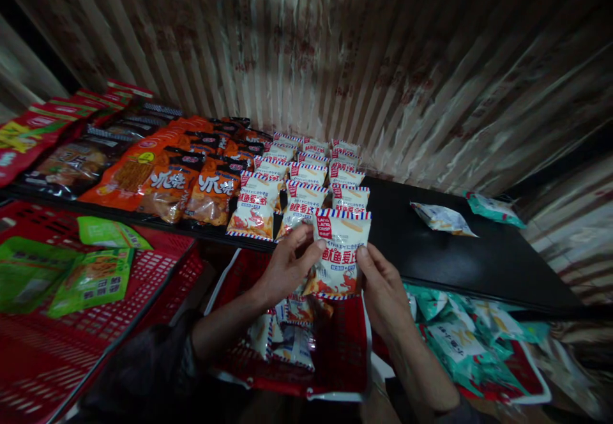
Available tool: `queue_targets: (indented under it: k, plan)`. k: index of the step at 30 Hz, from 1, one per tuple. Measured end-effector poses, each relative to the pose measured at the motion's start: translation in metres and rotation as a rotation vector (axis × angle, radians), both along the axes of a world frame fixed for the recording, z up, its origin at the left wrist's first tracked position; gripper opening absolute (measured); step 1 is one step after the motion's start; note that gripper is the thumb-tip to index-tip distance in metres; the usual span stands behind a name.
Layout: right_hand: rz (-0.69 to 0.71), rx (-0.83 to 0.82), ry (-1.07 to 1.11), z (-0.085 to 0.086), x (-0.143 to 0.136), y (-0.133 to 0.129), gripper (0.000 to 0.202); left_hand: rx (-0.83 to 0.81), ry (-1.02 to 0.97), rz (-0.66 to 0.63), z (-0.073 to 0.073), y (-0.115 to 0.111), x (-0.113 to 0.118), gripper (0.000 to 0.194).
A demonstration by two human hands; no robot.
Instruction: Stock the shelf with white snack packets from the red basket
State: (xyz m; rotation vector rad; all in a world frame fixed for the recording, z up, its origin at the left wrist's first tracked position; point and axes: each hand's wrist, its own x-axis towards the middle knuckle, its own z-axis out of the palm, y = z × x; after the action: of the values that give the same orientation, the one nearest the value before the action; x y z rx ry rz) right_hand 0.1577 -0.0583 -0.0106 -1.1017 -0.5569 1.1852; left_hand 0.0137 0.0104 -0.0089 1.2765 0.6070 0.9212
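Observation:
Between my two hands is a white snack bag [340, 251] with red lettering and a red-and-blue striped edge, held upright with its front toward me. My left hand [292, 261] grips its left side, and my right hand [380, 277] pinches its right edge. Just behind it, matching snack bags [256, 204] stand in three rows on a black shelf [431, 264]. Beneath my hands, a red basket [335, 354] with a pale rim holds several more of the same bags.
Left on the shelf are orange snack packs [167, 184], dark packs [71, 162] and red packs [38, 124]. A red crate [158, 290] with green packets [96, 280] stands lower left. Teal bags [460, 341] fill a basket at lower right. Corrugated sheeting [306, 47] rises behind the shelf.

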Motion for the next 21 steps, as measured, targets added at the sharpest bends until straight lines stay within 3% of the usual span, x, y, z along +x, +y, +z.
queue_targets:
  k: [3, 6, 21]
  plan:
    - [-0.02, -0.001, -0.005, 0.0018, -0.0002, 0.0005, 0.041, 0.003, 0.083, -0.089, -0.0008, -0.0024, -0.0008, 0.04]
    - [-0.033, 0.005, -0.033, 0.0018, 0.0008, 0.0006, 0.041, -0.021, 0.161, -0.081, -0.0024, -0.0056, 0.0, 0.05]
    - [-0.066, -0.064, 0.054, 0.0043, 0.0074, 0.0028, 0.036, -0.086, 0.133, -0.159, -0.0061, -0.0036, 0.0016, 0.044]
